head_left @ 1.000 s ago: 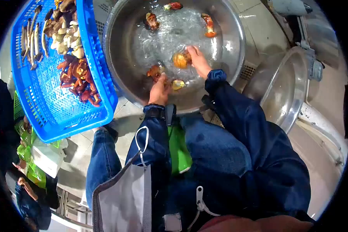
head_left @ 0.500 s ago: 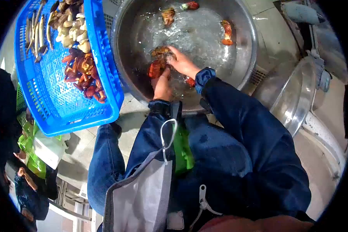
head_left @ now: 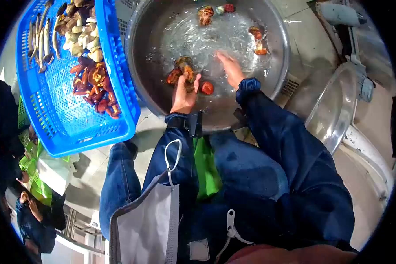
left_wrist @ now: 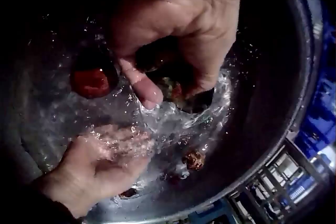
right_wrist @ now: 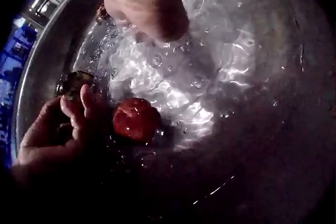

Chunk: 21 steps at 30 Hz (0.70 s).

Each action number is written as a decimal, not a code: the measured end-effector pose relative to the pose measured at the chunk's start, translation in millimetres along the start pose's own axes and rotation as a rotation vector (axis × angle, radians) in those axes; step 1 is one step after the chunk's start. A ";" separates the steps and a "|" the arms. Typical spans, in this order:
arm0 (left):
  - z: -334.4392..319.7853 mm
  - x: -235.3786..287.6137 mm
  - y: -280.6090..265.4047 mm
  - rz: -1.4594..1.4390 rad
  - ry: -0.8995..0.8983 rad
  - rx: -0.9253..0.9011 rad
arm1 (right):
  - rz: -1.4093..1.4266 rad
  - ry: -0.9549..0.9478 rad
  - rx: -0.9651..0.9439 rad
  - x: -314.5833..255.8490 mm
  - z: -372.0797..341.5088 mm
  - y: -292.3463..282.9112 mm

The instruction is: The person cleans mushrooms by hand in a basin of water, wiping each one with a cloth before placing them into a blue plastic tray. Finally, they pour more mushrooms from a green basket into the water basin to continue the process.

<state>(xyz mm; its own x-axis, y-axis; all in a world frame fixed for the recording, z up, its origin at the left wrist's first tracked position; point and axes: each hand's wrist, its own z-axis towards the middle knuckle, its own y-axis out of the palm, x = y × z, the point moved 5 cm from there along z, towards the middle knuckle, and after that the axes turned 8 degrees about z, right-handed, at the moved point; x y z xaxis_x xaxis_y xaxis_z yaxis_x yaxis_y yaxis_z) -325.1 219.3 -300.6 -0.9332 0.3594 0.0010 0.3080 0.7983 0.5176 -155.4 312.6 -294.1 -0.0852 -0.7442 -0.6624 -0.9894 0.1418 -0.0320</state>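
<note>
A wide metal basin (head_left: 138, 66) of water holds several red-and-orange mushrooms. My left hand (head_left: 184, 97) is at its near left side, in the water. Its thumb and fingers pinch a wet mushroom (head_left: 187, 72); in the left wrist view part of the mottled mushroom (left_wrist: 172, 88) shows between them. Just right of that hand floats a round red mushroom cap (head_left: 207, 87). My right hand (head_left: 231, 70) is apart from the left, its fingers straight and dipping into the rippling water. It holds nothing visible. Farther off float another mushroom (head_left: 205, 16) and a long-stemmed one (head_left: 258, 40).
A blue plastic basket (head_left: 53, 119) with sorted mushrooms (head_left: 94, 81) stands against the basin's left. A second metal basin (head_left: 334, 105) leans at the right. A white mask (head_left: 147, 220) hangs below my chest. Other people's hands (head_left: 31, 204) show at lower left.
The right hand has moved right, away from the left hand, where both were together at the mushrooms. The left hand stays at the near left with its mushroom. The floating mushrooms have drifted.
</note>
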 end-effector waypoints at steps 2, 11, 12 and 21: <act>8.7 -5.8 0.3 0.037 0.011 -0.089 | 0.479 0.162 -0.424 -1.7 -15.9 28.0; -32.9 -9.1 22.0 0.465 -0.022 -0.315 | -0.350 0.105 -0.777 -71.2 -57.1 75.3; -40.0 -11.9 24.5 0.514 -0.022 -0.383 | -0.254 0.188 -0.828 -64.5 -55.1 74.7; -42.4 -20.6 37.9 0.202 -0.061 -0.568 | -0.155 -0.658 -0.052 -27.0 9.2 12.9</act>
<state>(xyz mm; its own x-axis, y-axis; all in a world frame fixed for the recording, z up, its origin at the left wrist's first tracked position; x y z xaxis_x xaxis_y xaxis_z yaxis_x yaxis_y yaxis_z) -302.1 221.7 -244.7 -0.8493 0.5172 0.1061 0.3149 0.3348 0.8881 -164.8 340.6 -283.5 0.1310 -0.1986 -0.9713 -0.9902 0.0221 -0.1381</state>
